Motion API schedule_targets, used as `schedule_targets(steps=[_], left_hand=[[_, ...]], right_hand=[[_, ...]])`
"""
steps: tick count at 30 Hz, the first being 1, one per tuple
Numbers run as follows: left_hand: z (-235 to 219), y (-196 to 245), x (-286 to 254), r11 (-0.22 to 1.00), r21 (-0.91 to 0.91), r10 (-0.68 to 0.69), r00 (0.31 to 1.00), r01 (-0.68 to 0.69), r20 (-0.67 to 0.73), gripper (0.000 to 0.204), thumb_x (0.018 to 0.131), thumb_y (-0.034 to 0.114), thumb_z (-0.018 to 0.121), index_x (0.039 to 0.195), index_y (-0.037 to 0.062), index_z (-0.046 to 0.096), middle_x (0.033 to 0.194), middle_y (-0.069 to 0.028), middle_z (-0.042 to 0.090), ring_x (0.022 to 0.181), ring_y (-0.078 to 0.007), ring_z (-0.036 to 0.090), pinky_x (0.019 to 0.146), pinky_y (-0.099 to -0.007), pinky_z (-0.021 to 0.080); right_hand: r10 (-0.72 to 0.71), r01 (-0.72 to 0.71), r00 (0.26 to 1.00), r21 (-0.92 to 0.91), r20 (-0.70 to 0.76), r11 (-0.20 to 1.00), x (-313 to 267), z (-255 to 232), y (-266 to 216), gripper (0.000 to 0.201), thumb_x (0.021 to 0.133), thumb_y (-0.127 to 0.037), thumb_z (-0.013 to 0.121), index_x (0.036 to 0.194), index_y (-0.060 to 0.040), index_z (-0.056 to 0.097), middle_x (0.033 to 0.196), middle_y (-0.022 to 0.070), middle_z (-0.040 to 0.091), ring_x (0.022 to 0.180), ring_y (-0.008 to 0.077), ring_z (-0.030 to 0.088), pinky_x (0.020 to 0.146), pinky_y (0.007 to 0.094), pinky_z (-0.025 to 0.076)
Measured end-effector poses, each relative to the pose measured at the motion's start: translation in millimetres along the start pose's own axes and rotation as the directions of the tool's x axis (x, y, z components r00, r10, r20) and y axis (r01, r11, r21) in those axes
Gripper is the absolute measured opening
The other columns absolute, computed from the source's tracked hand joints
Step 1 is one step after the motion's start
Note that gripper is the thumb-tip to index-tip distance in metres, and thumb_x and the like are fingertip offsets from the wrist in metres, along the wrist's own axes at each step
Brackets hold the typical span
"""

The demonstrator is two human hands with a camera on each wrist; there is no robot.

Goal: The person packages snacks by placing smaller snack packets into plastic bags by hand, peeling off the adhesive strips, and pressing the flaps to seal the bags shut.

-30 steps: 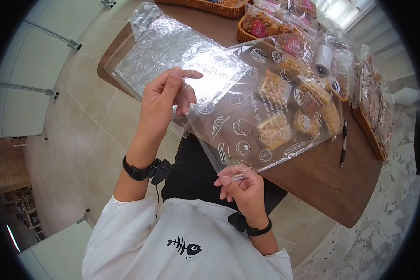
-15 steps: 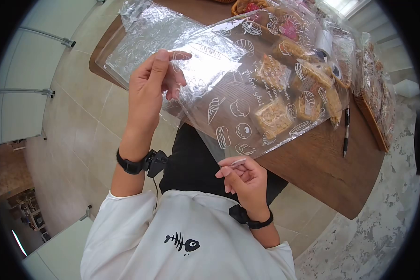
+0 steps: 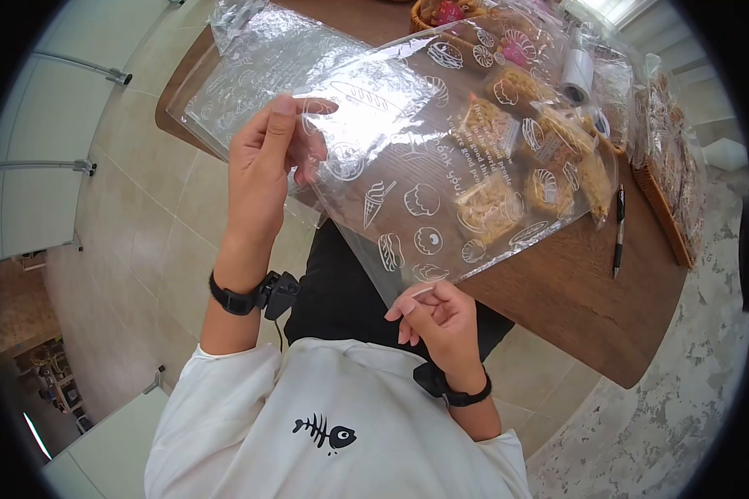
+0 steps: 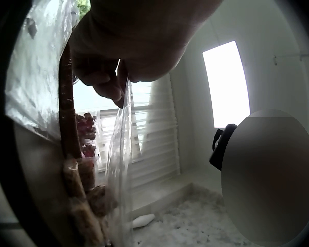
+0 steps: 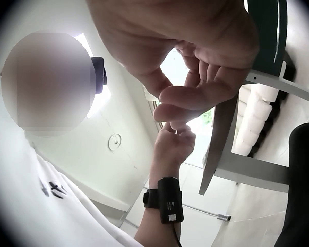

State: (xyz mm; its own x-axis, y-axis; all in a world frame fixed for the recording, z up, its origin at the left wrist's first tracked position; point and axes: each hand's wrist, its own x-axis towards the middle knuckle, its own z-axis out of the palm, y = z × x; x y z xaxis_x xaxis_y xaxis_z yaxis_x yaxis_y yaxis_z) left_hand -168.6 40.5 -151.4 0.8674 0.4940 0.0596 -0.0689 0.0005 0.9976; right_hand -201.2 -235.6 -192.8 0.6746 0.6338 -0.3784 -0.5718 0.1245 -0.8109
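A clear plastic bag printed with white pastry drawings and "Thank you" lettering is stretched between both hands above the table. The left hand pinches its left edge between thumb and fingers. In the left wrist view the film hangs nearly edge-on below that hand. At the bag's near corner, the right hand pinches the film between thumb and forefinger, the other fingers curled. Through the film show several packets of golden crispy snack, lying on the table. Fingers of the right hand fill the top of the right wrist view.
A pile of shiny clear bags lies on the brown table at the back left. Wicker baskets of wrapped goods line the back and right. A pen lies near the right edge, and a white roll stands behind the packets.
The left hand has shifted a little left and up in the head view, with the bag. The right hand keeps its pinch on the corner; the bag's film has tilted slightly.
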Motion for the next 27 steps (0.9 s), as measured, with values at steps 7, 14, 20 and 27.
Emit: schedule_targets(steps=[7, 14, 20, 27], left_hand=[[-2, 6, 1, 0.998, 0.064, -0.015, 0.998, 0.019, -0.060, 0.042, 0.112, 0.036, 0.056, 0.108, -0.0004, 0.076, 0.071, 0.0009, 0.062, 0.057, -0.0034, 0.050, 0.052, -0.0210, 0.037], [-13, 10, 5, 0.997, 0.073, 0.008, 1.000, -0.008, -0.003, 0.033, 0.109, 0.032, 0.063, 0.106, 0.0009, 0.074, 0.075, 0.0049, 0.056, 0.061, -0.0031, 0.048, 0.053, -0.0202, 0.034], [-48, 32, 16, 0.995, 0.084, -0.048, 0.998, 0.050, -0.028, 0.031, 0.109, 0.034, 0.063, 0.102, 0.0057, 0.075, 0.072, 0.0074, 0.056, 0.063, 0.0002, 0.048, 0.055, -0.0193, 0.035], [-79, 45, 20, 0.985, 0.155, -0.092, 0.989, 0.074, 0.112, 0.032, 0.109, 0.032, 0.063, 0.100, 0.0046, 0.075, 0.073, 0.0065, 0.058, 0.063, -0.0012, 0.047, 0.058, -0.0204, 0.037]], right_hand=[[-0.007, 0.008, 1.000, -0.076, 0.007, 0.997, -5, -7, 4, 0.013, 0.103, -0.010, 0.070, 0.106, 0.0016, 0.067, 0.093, 0.0093, 0.076, 0.068, 0.0062, 0.063, 0.062, 0.0200, 0.050], [-0.063, 0.068, 0.997, -0.194, 0.033, 0.979, -6, -10, 6, 0.013, 0.102, -0.008, 0.070, 0.111, 0.0012, 0.067, 0.092, 0.0075, 0.075, 0.067, 0.0060, 0.063, 0.062, 0.0201, 0.050], [-0.138, 0.144, 0.986, 0.065, -0.097, 0.987, -9, -21, -14, 0.046, 0.104, -0.011, 0.063, 0.144, 0.0052, 0.046, 0.095, 0.0154, 0.072, 0.060, 0.0102, 0.062, 0.057, 0.0228, 0.052], [-0.189, 0.249, 0.952, 0.246, -0.241, 0.937, -21, -33, -28, 0.036, 0.106, -0.020, 0.062, 0.131, 0.0050, 0.054, 0.072, 0.0093, 0.062, 0.042, 0.0097, 0.047, 0.037, 0.0224, 0.038]])
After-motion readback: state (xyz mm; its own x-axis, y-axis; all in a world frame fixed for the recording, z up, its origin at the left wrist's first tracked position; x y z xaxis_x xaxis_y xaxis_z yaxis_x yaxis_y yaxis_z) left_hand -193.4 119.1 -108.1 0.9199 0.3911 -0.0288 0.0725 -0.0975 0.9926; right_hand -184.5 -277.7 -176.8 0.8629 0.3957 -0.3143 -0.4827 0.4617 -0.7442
